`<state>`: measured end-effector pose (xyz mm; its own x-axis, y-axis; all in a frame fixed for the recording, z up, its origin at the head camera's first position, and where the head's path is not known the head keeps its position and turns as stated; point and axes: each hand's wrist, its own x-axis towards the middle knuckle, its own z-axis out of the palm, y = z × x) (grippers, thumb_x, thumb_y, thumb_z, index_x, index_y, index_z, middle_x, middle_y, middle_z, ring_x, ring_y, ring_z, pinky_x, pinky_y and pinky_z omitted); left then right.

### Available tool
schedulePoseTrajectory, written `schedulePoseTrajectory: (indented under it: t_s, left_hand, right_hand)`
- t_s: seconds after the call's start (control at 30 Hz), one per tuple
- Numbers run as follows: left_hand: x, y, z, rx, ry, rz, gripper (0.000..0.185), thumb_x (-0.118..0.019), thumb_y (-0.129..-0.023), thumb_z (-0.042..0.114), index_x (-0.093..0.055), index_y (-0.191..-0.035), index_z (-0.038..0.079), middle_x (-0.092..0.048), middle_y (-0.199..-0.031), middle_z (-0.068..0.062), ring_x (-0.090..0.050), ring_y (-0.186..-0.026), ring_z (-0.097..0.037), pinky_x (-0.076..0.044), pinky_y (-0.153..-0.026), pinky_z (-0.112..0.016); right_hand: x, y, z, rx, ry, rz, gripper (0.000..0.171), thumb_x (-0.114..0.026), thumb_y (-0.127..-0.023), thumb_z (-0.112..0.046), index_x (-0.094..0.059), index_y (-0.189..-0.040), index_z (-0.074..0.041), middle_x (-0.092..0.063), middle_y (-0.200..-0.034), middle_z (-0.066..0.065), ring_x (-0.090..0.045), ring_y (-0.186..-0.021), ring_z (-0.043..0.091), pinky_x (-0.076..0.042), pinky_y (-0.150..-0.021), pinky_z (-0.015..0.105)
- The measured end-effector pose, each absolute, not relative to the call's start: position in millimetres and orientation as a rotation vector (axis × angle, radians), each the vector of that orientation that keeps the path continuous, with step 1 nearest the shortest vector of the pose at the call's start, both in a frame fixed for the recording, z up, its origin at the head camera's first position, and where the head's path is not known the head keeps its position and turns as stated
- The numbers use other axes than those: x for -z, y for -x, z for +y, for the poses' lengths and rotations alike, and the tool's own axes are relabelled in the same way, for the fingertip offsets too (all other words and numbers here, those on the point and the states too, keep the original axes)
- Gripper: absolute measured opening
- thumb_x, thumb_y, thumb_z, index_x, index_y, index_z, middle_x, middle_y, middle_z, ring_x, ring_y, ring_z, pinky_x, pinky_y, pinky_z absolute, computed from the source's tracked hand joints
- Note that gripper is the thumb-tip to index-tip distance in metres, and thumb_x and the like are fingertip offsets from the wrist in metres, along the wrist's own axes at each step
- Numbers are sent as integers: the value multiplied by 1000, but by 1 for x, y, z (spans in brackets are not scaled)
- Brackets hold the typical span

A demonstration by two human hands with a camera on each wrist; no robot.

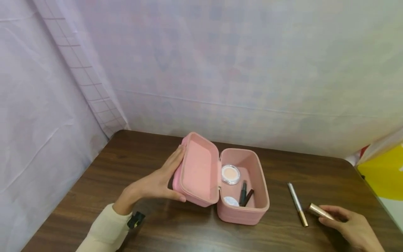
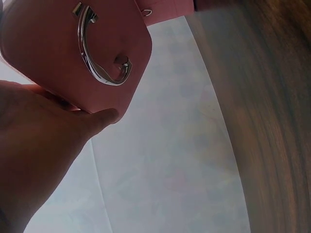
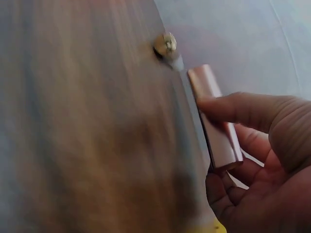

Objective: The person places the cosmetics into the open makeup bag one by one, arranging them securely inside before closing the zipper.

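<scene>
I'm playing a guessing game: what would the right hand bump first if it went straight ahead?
The right hand would likely meet the silver-and-gold stick first, unless it passes above; height is unclear.

No words, brands or numbers can be read.
A small white mark [image 1: 401,169] stands on the yellow sheet [image 1: 379,175] at the right edge of the head view, cut off by the frame and not legible. The gold end of the pen [image 1: 297,204] perhaps bears a raised emblem in the right wrist view, but blur there hides its form. Yellow marks on the black strap piece [image 1: 136,219] are too small to make out. On the gold tube [image 1: 321,211] and the pink case [image 1: 242,214], no lettering is legible.
</scene>
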<state>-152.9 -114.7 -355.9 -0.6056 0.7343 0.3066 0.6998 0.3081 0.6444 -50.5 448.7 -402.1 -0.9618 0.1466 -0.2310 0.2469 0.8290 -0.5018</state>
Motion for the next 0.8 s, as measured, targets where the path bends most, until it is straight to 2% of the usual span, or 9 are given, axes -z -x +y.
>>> schedulePoseTrajectory:
  t_s: [0.1,0.27,0.4,0.5,0.8]
  left_hand:
    - [355,153,-114,-1200,-1372,2504,124,-65,-72,71,7,-153,11,14,-159,-10,12,-144,-27,-14,-108,-61]
    - [355,152,-116,-1211,-1374,2509,124,-66,-72,70,7,-153,11,14,-159,-10,12,-144,-26,-15,-108,-61]
    - [356,152,-117,-1211,-1377,2509,124,-66,-72,70,6,-153,10,13,-159,-11,11,-144,-26,-15,-108,-61]
    - [356,151,-117,-1215,-1368,2507,124,-67,-72,70,7,-153,11,13,-159,-11,11,-144,-27,-15,-107,-62]
    - [357,153,-115,-1202,-1357,2507,125,-69,-72,67,7,-153,11,13,-159,-10,11,-144,-26,-15,-108,-61]
  right_hand:
    - [389,51,446,873,-325,2826,70,-63,-88,-52,-51,-135,-2,-49,-129,34,-50,-106,50,-43,-72,56]
    - [364,60,428,1005,-342,2795,70,-66,-84,-53,-52,-135,-7,-56,-127,23,-54,-105,39,-45,-72,46]
    - [348,67,406,1021,-255,2861,62,-70,-83,-49,-59,-129,-10,-63,-118,14,-58,-93,20,-46,-67,34]
    - [340,74,388,1048,-136,2941,52,-73,-83,-42,-63,-123,-11,-65,-111,10,-58,-85,12,-46,-64,29]
    - [325,88,351,1147,39,2988,42,-76,-82,-35,-67,-117,-13,-68,-102,7,-59,-83,12,-47,-65,26]
